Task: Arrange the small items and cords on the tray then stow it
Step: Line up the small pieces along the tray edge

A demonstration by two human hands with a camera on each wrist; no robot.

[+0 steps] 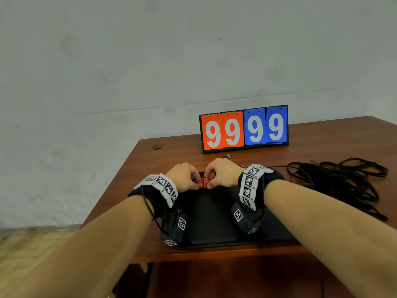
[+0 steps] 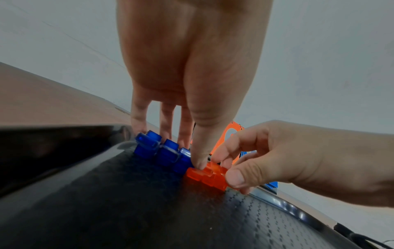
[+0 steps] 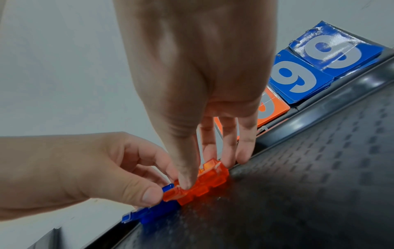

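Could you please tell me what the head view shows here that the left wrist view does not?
Only the head view shows the loose black cords lying on the table right of the tray, and all four nines of the scoreboard. Only the left wrist view shows the row of blue clips beside the orange clips. Both show the left hand and right hand pinching the orange clips at the black tray's far edge.
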